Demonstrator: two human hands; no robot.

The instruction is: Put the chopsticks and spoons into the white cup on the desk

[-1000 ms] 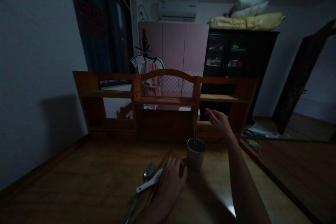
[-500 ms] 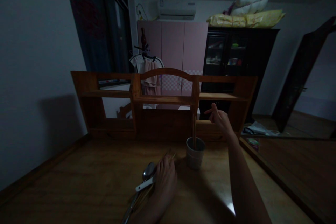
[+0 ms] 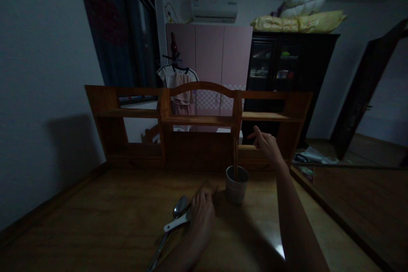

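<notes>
My left hand (image 3: pixel 202 214) rests low over the desk, its fingers curled down on thin wooden chopsticks (image 3: pixel 200 188) whose tips poke out past the knuckles. A white spoon (image 3: pixel 176 223) lies against that hand, its bowl end partly hidden beneath the fingers. Beside it is a metal spoon (image 3: pixel 181 205) with a long handle running toward me. To the right stands a grey cup (image 3: pixel 236 191) with chopsticks (image 3: pixel 236 159) upright in it. Raised up and right of the cup, my right hand (image 3: pixel 266 144) has thumb and a finger apart and holds nothing visible.
A wooden shelf unit (image 3: pixel 199 121) runs along the back of the wooden desk (image 3: pixel 121 216). The desk's raised right edge (image 3: pixel 331 216) slants toward me. Beyond stand a pink wardrobe (image 3: pixel 208 51), a dark cabinet (image 3: pixel 293 63) and hanging clothes (image 3: pixel 181 85).
The fingers of my left hand have shifted slightly among the chopsticks, whose tips now spread further apart. My right hand has barely moved, a little to the left.
</notes>
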